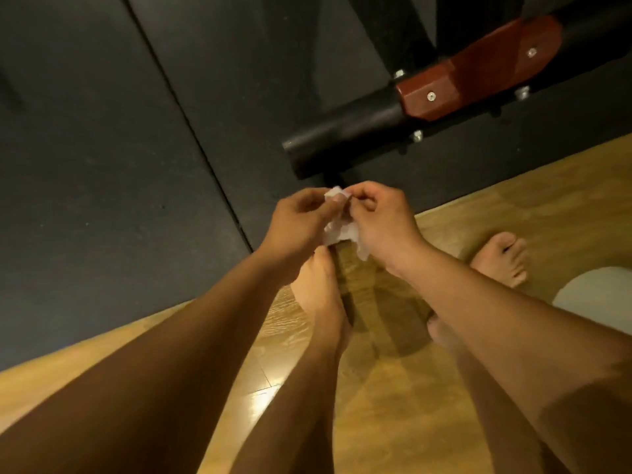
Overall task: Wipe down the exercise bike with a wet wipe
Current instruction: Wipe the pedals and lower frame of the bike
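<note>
Over the wooden floor [513,206], in the head view looking down, the two hands meet near the middle of the frame. Between them is the wet wipe [340,230], white and crumpled, held up in the air. The left hand [297,224] has its thumb and fingers curled onto the upper edge of the wipe. The right hand [379,227] pinches the same edge from the other side with bent fingers. Each grip is narrow and closed on the wipe, whose lower part hangs loose between the palms. The wipe touches nothing but the hands.

Beyond them lies the exercise bike [345,131], of which only the base shows: a black tube with a red-brown cover [478,70] fixed by silver screws [431,96]. It rests on a black mat [102,165]. The near end of the tube lies just past the hands, apart from the wipe. The mat's edge meets the floor near the wrists.

Below the hands a bare foot [318,289] stands on the floor, and a second foot [501,254] stands further right. A pale cloth [595,289] shows at the right edge.
</note>
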`<state>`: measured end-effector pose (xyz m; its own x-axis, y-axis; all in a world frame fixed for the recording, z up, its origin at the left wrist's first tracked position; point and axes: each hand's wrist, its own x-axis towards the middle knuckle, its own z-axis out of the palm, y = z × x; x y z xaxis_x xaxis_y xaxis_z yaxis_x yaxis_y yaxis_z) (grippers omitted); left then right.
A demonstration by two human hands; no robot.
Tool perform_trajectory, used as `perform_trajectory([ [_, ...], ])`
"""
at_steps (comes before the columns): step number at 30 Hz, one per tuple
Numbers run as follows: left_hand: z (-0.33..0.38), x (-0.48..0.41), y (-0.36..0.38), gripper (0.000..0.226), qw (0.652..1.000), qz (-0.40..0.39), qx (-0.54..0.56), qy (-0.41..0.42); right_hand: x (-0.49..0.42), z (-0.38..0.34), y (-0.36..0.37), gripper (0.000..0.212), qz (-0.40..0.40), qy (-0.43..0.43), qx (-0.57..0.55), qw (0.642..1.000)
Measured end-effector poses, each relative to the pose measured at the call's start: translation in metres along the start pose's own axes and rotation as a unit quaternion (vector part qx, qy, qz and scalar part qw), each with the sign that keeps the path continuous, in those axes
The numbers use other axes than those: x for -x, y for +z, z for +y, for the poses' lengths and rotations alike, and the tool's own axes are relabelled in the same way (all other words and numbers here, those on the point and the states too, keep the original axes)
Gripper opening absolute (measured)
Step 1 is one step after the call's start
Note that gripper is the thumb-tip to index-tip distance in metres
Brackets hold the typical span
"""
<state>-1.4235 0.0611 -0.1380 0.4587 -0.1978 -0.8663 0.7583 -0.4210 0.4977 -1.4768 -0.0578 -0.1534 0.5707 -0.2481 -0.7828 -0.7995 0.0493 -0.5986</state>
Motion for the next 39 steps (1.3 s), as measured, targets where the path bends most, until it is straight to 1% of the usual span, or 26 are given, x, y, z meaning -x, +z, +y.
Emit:
perform_trajectory([
  [2, 0.008, -0.010, -0.006, 0.012, 0.994, 0.023, 0.104, -0.006, -0.015, -0.017, -0.002, 0.017, 0.040, 0.003, 0.009, 0.999],
  [4, 0.020, -0.022, -0.011, 0.008, 0.987, 0.039, 0.157, 0.006, -0.033, -0.035, -0.010, 0.028, 0.062, -0.031, 0.049, 0.996],
  [6, 0.031, -0.032, -0.015, 0.008, 0.988, 0.029, 0.148, 0.034, -0.050, -0.053, -0.020, 0.035, 0.050, -0.038, 0.072, 0.995],
  [8, 0.039, -0.035, -0.017, 0.005, 0.992, 0.014, 0.114, 0.056, -0.066, -0.069, -0.036, 0.033, 0.044, -0.029, 0.133, 0.990],
  [10, 0.042, -0.032, -0.019, 0.012, 0.995, 0.002, 0.077, 0.055, -0.083, -0.084, -0.055, 0.025, 0.091, -0.044, 0.195, 0.976],
  [12, 0.040, -0.030, -0.018, 0.012, 0.998, 0.007, 0.039, 0.048, -0.093, -0.099, -0.070, 0.015, 0.125, -0.071, 0.242, 0.960],
  [13, 0.037, -0.030, -0.016, 0.009, 0.998, 0.028, 0.033, 0.038, -0.093, -0.105, -0.075, 0.013, 0.133, -0.104, 0.309, 0.936],
  [15, 0.031, -0.032, -0.011, 0.004, 0.993, 0.088, 0.082, 0.007, -0.087, -0.109, -0.071, 0.022, 0.117, -0.224, 0.450, 0.856],
  [17, 0.027, -0.035, -0.008, 0.006, 0.975, 0.123, 0.181, -0.029, -0.071, -0.097, -0.048, 0.029, 0.032, -0.338, 0.500, 0.797],
  [18, 0.025, -0.037, -0.007, 0.005, 0.970, 0.127, 0.205, -0.041, -0.065, -0.084, -0.035, 0.036, -0.019, -0.364, 0.535, 0.762],
  [19, 0.022, -0.038, -0.007, 0.006, 0.970, 0.127, 0.202, -0.047, -0.062, -0.069, -0.022, 0.048, -0.060, -0.366, 0.590, 0.718],
  [20, 0.018, -0.038, -0.007, 0.009, 0.971, 0.130, 0.193, -0.051, -0.063, -0.057, -0.010, 0.062, -0.087, -0.333, 0.653, 0.675],
  [21, 0.015, -0.038, -0.009, 0.010, 0.970, 0.141, 0.190, -0.059, -0.066, -0.051, 0.001, 0.070, -0.099, -0.285, 0.696, 0.652],
  [22, 0.010, -0.037, -0.012, 0.010, 0.966, 0.163, 0.188, -0.072, -0.073, -0.054, 0.012, 0.072, -0.098, -0.252, 0.706, 0.654],
  [24, -0.001, -0.033, -0.026, 0.011, 0.955, 0.210, 0.183, -0.101, -0.094, -0.071, 0.034, 0.067, -0.105, -0.257, 0.678, 0.681],
  [25, -0.007, -0.030, -0.035, 0.011, 0.952, 0.222, 0.180, -0.114, -0.104, -0.082, 0.044, 0.063, -0.125, -0.265, 0.667, 0.685],
  [27, -0.019, -0.025, -0.052, 0.008, 0.953, 0.224, 0.165, -0.123, -0.124, -0.103, 0.053, 0.060, -0.208, -0.229, 0.664, 0.681],
  [29, -0.027, -0.019, -0.063, 0.005, 0.960, 0.220, 0.129, -0.113, -0.133, -0.113, 0.047, 0.072, -0.268, -0.179, 0.652, 0.687],
  [30, -0.028, -0.018, -0.065, 0.005, 0.963, 0.219, 0.117, -0.106, -0.132, -0.113, 0.039, 0.080, -0.275, -0.177, 0.649, 0.687],
  [32, -0.026, -0.018, -0.060, 0.006, 0.965, 0.218, 0.110, -0.093, -0.127, -0.108, 0.011, 0.090, -0.245, -0.224, 0.665, 0.669],
  [33, -0.023, -0.019, -0.054, 0.008, 0.967, 0.213, 0.111, -0.086, -0.126, -0.100, -0.010, 0.092, -0.212, -0.257, 0.685, 0.648],
  [35, -0.013, -0.025, -0.038, 0.008, 0.974, 0.182, 0.115, -0.073, -0.121, -0.082, -0.054, 0.091, -0.131, -0.312, 0.736, 0.587],
  [36, -0.007, -0.028, -0.030, 0.009, 0.978, 0.162, 0.112, -0.065, -0.118, -0.076, -0.072, 0.090, -0.094, -0.326, 0.760, 0.554],
  [37, -0.001, -0.031, -0.023, 0.010, 0.982, 0.145, 0.105, -0.052, -0.117, -0.072, -0.080, 0.089, -0.067, -0.324, 0.778, 0.535],
  [38, 0.004, -0.034, -0.018, 0.011, 0.985, 0.136, 0.096, -0.035, -0.116, -0.070, -0.080, 0.088, -0.049, -0.307, 0.790, 0.528],
  [39, 0.008, -0.037, -0.015, 0.011, 0.987, 0.132, 0.089, -0.018, -0.114, -0.069, -0.072, 0.087, -0.037, -0.278, 0.797, 0.536],
])
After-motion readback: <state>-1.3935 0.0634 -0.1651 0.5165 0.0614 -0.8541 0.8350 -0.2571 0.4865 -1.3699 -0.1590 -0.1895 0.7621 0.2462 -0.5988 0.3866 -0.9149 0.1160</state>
